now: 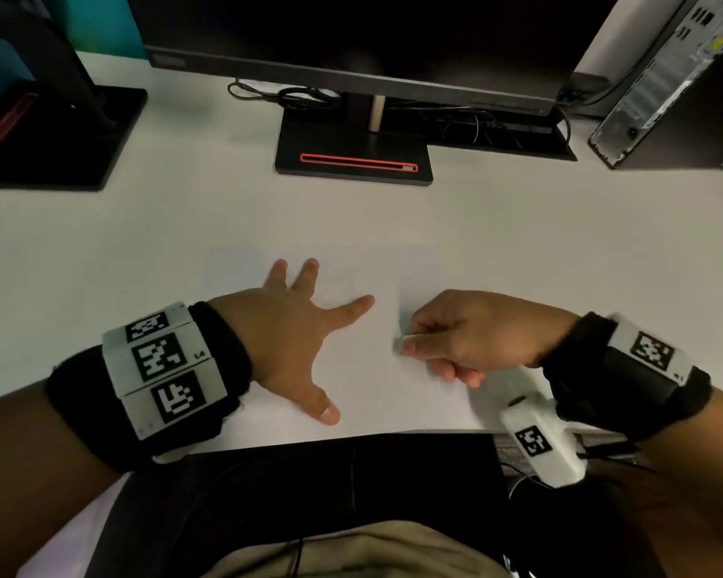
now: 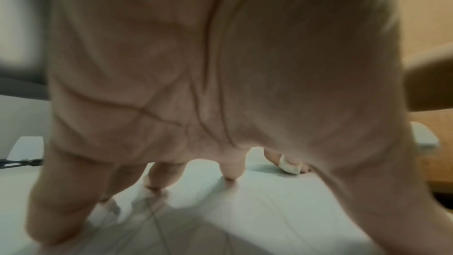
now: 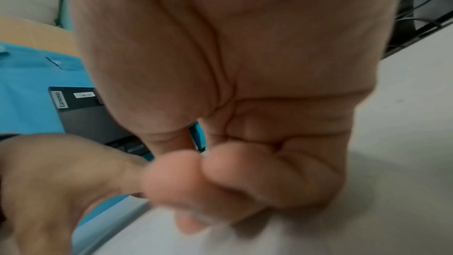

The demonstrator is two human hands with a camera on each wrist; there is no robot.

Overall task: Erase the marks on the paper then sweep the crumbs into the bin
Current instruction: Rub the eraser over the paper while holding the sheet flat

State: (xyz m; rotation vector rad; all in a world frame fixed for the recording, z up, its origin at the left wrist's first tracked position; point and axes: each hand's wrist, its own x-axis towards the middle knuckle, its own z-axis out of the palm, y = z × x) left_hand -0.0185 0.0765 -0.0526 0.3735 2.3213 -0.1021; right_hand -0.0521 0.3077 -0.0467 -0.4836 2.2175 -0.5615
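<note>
**Eraser pinched on the paper, other hand holding it flat**

My right hand (image 1: 464, 331) has its fingers curled in, thumb and forefinger pinching a small white eraser (image 1: 405, 343) whose tip is down on the paper (image 1: 372, 369). From my left wrist camera the eraser (image 2: 290, 167) shows as a pale block touching the sheet, just beyond my fingertips.

My left hand (image 1: 293, 331) lies spread and flat on the same sheet, fingers splayed, thumb pointing toward the near edge, index finger aimed at the eraser with a short gap between them. Faint pencil marks (image 1: 339, 292) sit on the paper just past my left fingers; they are too pale to make out.

The paper lies on a white desk (image 1: 143, 244), close to its near edge. Farther back stands a monitor (image 1: 351, 35) on a black base (image 1: 351, 156) with a red-trimmed slot, cables (image 1: 289, 95) behind it, and a computer tower (image 1: 668, 85) at the right. I cannot see a bin.
</note>
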